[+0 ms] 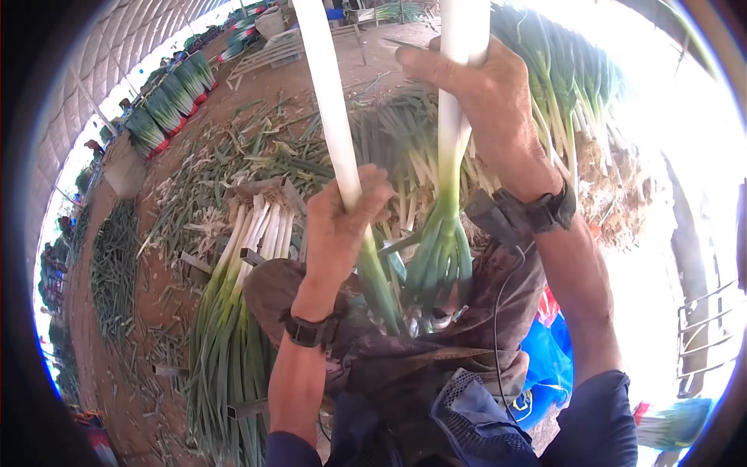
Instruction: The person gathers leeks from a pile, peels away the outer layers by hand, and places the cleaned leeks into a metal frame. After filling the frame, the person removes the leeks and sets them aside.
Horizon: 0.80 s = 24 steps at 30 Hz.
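Two long leeks stand nearly upright in front of me, white shanks up and green leaves down toward my lap. My left hand [348, 226] wraps round the left leek [331, 93], low on its white part. Higher up, my right hand [490, 101] grips the right leek [450, 148] by its thick white shank; its green leaves fan out below. The upper ends of both run out of view at the top. Beside my left knee, a bundle of leeks [233, 311] lies across a metal frame [253, 257], roots away from me.
Leaf trimmings [210, 163] litter the dirt floor ahead and left. More leeks [568, 70] are piled at the upper right. Tied bundles [163, 109] line the far left near a bin [123, 165]. A blue bag [545, 366] is by my right leg.
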Each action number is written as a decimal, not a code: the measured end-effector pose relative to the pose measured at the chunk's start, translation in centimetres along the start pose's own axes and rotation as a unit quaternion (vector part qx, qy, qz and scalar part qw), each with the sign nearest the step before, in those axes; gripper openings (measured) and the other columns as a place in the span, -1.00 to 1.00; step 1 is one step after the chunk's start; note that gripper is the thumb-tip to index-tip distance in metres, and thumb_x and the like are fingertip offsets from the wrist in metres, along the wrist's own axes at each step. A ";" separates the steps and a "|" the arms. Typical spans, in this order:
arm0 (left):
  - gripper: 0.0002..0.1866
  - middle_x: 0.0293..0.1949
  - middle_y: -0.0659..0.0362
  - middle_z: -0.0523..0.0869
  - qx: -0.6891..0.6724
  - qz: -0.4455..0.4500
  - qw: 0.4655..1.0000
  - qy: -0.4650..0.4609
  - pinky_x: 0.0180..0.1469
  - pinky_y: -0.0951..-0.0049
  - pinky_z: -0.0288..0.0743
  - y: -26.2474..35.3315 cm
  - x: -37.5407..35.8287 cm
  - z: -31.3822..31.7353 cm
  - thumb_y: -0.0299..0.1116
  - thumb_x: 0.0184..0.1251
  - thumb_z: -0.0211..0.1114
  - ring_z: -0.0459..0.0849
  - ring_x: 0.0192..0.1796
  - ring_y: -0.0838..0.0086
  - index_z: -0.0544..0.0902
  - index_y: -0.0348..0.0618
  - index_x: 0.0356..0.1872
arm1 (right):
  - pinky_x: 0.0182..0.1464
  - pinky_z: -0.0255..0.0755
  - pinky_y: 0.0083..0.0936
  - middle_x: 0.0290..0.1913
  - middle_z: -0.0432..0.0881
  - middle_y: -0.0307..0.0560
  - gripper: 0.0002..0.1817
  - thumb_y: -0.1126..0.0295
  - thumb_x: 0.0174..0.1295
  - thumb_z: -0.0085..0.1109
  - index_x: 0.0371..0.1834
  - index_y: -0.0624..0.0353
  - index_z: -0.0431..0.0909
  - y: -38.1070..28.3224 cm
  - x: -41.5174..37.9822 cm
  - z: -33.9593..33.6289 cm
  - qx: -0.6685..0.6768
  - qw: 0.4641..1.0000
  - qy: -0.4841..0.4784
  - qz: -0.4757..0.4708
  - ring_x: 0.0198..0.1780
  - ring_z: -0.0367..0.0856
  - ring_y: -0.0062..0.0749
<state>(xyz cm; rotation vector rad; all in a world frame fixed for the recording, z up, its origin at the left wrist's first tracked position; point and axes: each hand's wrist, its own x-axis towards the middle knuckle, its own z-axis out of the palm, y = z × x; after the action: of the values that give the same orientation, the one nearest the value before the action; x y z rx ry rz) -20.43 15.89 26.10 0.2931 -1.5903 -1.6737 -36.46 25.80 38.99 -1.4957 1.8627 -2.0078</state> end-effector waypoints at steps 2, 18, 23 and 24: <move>-0.48 0.13 -0.09 0.67 0.108 -0.018 0.994 -0.016 0.00 0.47 0.69 0.9 -0.9 1.0 -0.37 0.30 0.41 0.73 0.07 0.31 0.51 -0.41 0.22 | -0.25 0.52 -0.60 -0.36 0.71 -0.14 -0.60 0.19 0.07 0.53 -0.23 0.28 0.64 0.9 0.4 0.9 0.030 0.999 0.031 -0.013 -0.32 0.65 -0.59; -0.55 0.00 -0.05 0.75 -0.027 -0.097 0.986 -0.134 0.14 0.28 0.65 0.1 0.9 -1.1 -0.56 0.14 0.41 0.75 0.05 0.20 0.61 -0.38 0.10 | -0.29 0.56 -0.52 -0.11 0.66 0.03 -0.30 -0.15 0.40 0.09 0.16 0.40 0.51 2.5 0.6 -0.9 0.097 0.973 -0.174 0.113 -0.24 0.60 -0.51; -0.49 0.00 -0.06 0.75 -0.010 -0.129 0.974 -0.186 0.16 0.24 0.63 -0.6 1.4 -2.9 -0.54 0.06 0.48 0.76 0.03 0.23 0.61 -0.39 0.11 | -0.35 0.48 -0.68 0.02 0.65 -0.01 -0.34 -0.13 0.49 -0.09 0.23 0.33 0.49 2.3 2.7 -4.5 0.101 0.954 -0.270 0.077 -0.35 0.51 -0.59; -0.48 0.00 -0.05 0.75 -0.033 -0.137 0.970 -0.200 0.16 0.25 0.63 -0.7 1.2 -2.8 -0.54 0.04 0.49 0.76 0.03 0.24 0.61 -0.38 0.11 | -0.20 0.55 -0.64 0.09 0.61 0.01 -0.33 -0.16 0.44 -0.01 0.18 0.32 0.53 1.8 2.5 -4.6 0.175 0.937 -0.297 0.054 -0.20 0.63 -0.51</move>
<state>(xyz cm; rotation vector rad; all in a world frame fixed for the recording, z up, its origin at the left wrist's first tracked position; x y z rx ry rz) -19.68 12.93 25.39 0.1505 -1.8448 -2.0968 -41.74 27.31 39.95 -1.6040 1.2437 -1.4942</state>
